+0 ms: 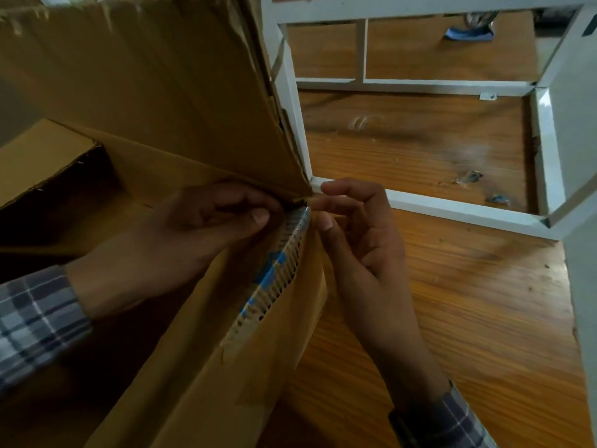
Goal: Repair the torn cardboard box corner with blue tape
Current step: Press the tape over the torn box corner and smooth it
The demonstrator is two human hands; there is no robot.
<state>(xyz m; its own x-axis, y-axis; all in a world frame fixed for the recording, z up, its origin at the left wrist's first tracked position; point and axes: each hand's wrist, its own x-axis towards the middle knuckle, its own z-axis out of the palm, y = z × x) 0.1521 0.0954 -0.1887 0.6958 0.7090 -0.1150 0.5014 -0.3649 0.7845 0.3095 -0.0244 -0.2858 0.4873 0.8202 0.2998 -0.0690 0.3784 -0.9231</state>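
A brown cardboard box point(139, 101) fills the left half of the view, one flap raised. Its torn corner edge point(284, 253) runs diagonally down, showing corrugated fluting with patches of blue tape point(269, 273) stuck along it. My left hand point(181, 240) reaches inside the box and grips the wall just under the corner's top, thumb pressed near the edge. My right hand point(352, 227) is outside the box, thumb and fingertips pinching the top end of the corner edge where clear or pale tape shines.
The box rests on a wooden table point(452, 302). A white metal frame point(420, 205) stands just behind the corner and runs right. A blue object point(468, 33) lies far back. Plaid sleeves cover both forearms.
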